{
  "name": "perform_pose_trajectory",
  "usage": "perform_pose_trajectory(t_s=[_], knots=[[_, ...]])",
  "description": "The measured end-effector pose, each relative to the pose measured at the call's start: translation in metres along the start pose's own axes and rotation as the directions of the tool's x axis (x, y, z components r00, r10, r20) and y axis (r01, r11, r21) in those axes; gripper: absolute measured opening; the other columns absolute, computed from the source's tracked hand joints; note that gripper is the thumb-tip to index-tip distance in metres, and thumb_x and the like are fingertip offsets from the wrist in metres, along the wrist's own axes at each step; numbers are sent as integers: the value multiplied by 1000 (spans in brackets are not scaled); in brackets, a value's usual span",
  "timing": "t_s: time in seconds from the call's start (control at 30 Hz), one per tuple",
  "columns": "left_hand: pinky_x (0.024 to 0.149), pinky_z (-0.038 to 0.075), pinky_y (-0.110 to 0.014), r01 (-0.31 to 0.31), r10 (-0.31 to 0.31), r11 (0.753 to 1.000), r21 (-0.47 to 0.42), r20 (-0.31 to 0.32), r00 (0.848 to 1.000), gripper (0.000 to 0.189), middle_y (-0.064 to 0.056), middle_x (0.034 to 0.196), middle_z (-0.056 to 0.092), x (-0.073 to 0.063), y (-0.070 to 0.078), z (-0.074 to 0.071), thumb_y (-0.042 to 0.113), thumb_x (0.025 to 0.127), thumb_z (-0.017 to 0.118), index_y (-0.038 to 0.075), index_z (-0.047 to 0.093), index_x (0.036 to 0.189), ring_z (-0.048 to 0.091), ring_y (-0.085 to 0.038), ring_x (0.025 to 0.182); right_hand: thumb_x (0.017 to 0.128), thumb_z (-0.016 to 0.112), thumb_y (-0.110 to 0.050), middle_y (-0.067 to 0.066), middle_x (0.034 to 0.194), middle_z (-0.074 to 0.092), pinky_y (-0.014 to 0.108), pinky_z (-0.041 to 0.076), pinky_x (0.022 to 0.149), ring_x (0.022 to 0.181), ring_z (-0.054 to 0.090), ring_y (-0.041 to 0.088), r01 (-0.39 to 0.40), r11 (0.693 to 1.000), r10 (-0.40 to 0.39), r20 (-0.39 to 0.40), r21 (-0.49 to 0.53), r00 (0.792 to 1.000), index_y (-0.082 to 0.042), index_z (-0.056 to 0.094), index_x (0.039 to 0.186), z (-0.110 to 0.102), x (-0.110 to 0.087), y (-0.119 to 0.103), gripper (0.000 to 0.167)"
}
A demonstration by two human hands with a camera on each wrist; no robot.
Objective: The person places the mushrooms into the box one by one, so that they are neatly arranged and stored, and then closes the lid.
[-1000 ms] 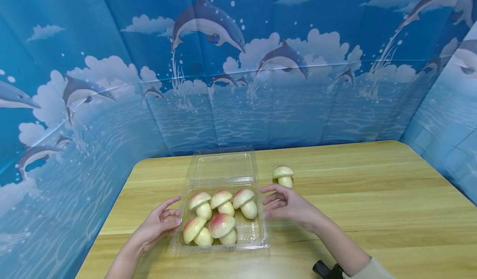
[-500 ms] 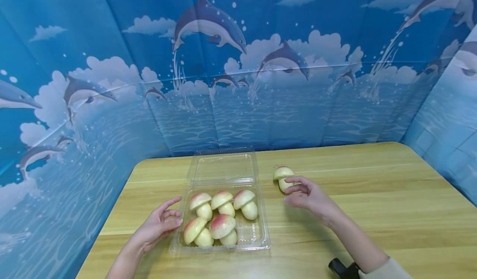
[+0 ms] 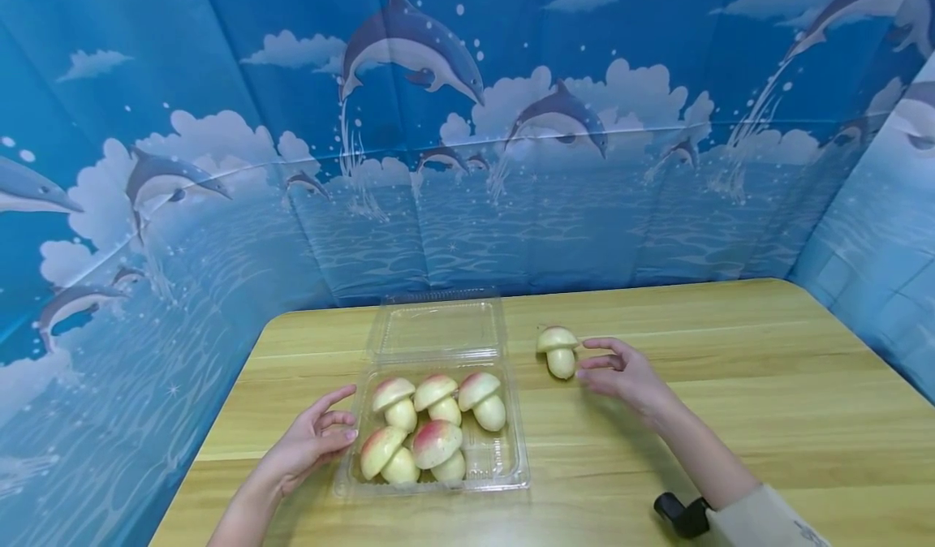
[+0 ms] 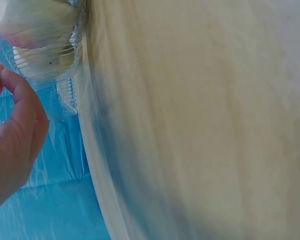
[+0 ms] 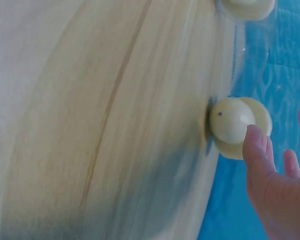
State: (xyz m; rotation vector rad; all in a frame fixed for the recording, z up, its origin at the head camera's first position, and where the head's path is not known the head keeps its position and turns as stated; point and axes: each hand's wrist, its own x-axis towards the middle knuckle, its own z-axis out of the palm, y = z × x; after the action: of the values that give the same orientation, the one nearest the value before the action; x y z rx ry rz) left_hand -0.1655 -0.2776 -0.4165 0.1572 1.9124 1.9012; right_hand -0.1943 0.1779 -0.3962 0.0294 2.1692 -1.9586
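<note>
Several cream mushrooms with pink-tinged caps (image 3: 437, 443) lie in two rows inside a clear plastic clamshell box (image 3: 517, 450), its bottom right spot bare. My left hand (image 3: 310, 441) is at the box's left side, fingers loosely bent and fingertips right at the rim; in the left wrist view the hand (image 4: 17, 132) shows below the box's ribbed wall (image 4: 47, 62). To the right of the box, a single mushroom (image 3: 560, 356) lies on the table. Just right of it is my right hand (image 3: 624, 375), fingers spread around its stem side and holding nothing. The right wrist view shows this mushroom (image 5: 232, 120) beside the thumb.
The box's clear lid (image 3: 440, 325) lies folded back toward the far edge of the wooden table (image 3: 730, 368). A blue dolphin-print curtain (image 3: 467, 230) hangs behind and along the sides. On the right wrist sits a black device (image 3: 682, 516).
My right hand has moved from the box's right side over to the right, to the single mushroom, then past its stem to its right. The left hand and box stay put.
</note>
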Motion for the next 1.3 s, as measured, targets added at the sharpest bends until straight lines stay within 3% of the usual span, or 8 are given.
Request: perform_pose_trajectory(t_s=[0.3,0.67,1.03,1.3], knots=[[70,50,-22,-3,3,1000,-13,7,1000,74,-2,98,50,-1,-1,0,0,89,59,-1,12,147,58,-8,80,86,64,-5,10,100,58,34,52,81,87,63,18,-49,999,50,-20,17,999,4,28,139,-1,16,11,64],[70,49,-22,3,-3,1000,-10,7,1000,75,-2,98,51,-1,-1,0,0,89,59,0,12,147,56,-8,81,86,65,-4,16,103,59,35,52,81,86,63,20,-76,997,74,-49,-20,996,4,22,142,0,27,18,72],[70,50,-22,2,-2,1000,-17,9,1000,75,-1,98,51,-1,0,0,0,89,59,0,11,147,57,-8,81,83,70,-12,32,122,47,37,51,82,88,62,17,-128,991,126,-45,-38,991,1,22,143,2,41,18,78],[70,49,-22,4,-4,1000,-4,4,1000,75,-2,99,50,1,-1,-2,1,88,60,0,13,147,56,-7,80,81,73,-15,26,113,51,39,51,81,84,61,18,-155,985,150,-67,-76,986,0,25,142,8,46,12,79]])
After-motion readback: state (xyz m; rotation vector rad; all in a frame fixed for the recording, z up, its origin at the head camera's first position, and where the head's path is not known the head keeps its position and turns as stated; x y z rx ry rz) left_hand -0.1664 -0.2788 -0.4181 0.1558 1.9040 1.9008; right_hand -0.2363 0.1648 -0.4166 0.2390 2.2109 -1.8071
